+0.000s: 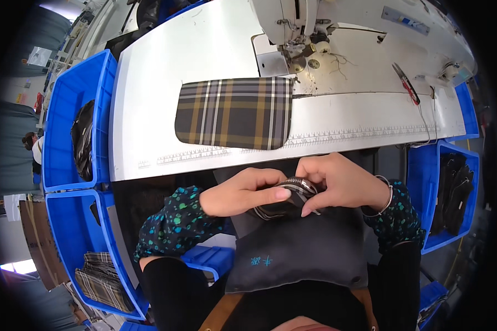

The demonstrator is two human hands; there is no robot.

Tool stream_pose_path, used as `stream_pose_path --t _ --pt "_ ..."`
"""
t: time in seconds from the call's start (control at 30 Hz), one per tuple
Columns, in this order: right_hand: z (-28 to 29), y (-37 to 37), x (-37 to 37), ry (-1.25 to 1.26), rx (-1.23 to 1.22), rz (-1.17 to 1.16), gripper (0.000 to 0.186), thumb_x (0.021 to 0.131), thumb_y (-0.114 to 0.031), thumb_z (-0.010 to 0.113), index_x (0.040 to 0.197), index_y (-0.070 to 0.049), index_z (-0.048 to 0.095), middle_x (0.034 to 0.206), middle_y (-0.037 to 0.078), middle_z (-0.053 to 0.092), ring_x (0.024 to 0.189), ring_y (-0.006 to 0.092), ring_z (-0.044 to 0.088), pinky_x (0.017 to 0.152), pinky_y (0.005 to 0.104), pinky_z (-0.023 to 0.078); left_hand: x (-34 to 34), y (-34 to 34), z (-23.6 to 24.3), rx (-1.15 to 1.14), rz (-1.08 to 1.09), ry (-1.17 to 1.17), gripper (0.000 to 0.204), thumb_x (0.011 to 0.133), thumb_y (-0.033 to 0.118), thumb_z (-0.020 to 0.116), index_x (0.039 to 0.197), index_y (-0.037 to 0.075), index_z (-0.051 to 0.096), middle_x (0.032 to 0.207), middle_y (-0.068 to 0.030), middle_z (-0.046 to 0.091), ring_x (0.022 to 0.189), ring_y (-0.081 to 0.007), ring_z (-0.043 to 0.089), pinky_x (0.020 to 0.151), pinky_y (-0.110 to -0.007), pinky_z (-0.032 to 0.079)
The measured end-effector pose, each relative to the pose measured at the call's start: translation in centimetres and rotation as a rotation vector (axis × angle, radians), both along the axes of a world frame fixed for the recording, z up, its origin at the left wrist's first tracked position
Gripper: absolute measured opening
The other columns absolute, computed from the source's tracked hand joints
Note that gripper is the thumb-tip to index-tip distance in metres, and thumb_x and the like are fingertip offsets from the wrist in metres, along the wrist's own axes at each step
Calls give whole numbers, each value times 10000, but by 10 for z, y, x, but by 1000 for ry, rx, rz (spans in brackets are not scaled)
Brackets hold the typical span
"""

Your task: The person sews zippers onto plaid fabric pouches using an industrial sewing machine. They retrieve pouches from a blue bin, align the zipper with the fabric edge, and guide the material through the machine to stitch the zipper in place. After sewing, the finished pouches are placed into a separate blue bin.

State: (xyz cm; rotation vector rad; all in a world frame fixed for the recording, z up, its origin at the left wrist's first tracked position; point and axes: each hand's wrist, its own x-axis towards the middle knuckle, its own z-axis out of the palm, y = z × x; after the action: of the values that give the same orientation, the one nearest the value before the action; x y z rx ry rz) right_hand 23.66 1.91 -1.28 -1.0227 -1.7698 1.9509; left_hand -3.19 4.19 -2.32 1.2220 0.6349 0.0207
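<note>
Just in front of the table edge, above my lap, both hands grip a dark plaid zippered pouch [268, 212]. A curved row of zipper teeth [299, 181] runs along its upper side. My left hand [240, 193] is closed on the pouch's left part, thumb laid across the top. From the other side, my right hand [339, 185] pinches its right end between thumb and fingers, close to the left thumb. The fingers hide much of the pouch. Beyond them on the white table [149, 116] lies a flat plaid piece [232, 113] with rounded corners.
A sewing machine [281, 19] stands at the table's far side. Red-handled scissors [408, 88] lie at the right. Blue bins [106, 71] with plaid and dark pieces line the left; another blue bin [425, 204] holds dark pieces at right. A grey apron [298, 254] covers my lap.
</note>
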Motion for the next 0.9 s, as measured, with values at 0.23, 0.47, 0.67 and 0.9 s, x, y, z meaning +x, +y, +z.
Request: stream_pose_path --t 0.23,0.47,0.67,0.9 --pt "-11 1 16 303 -331 -298 287 852 7 804 1052 -23 600 849 22 710 780 49 647 701 194 481 19 -5 -6 -153 111 -199 316 1054 306 643 1169 12 645 990 45 613 878 -20 510 767 -197 440" --pt "-8 -4 9 303 -226 -195 295 840 -9 822 1013 -36 584 813 12 681 754 40 625 674 192 465 28 -11 4 -143 134 -19 363 968 392 757 918 32 740 773 54 602 683 -11 501 592 -204 398" --pt "10 -5 8 202 -152 -54 261 825 -51 852 879 -36 597 764 9 682 679 37 617 609 199 464 23 -11 7 -44 71 -74 268 909 248 832 893 -15 782 773 -1 634 686 -47 541 587 -236 406" --pt "27 -12 43 362 -174 -162 371 732 66 896 881 -39 572 804 53 721 761 117 721 684 232 552 -17 3 23 -5 39 -165 186 812 67 851 959 -37 802 918 -101 684 868 -168 613 768 -300 476"
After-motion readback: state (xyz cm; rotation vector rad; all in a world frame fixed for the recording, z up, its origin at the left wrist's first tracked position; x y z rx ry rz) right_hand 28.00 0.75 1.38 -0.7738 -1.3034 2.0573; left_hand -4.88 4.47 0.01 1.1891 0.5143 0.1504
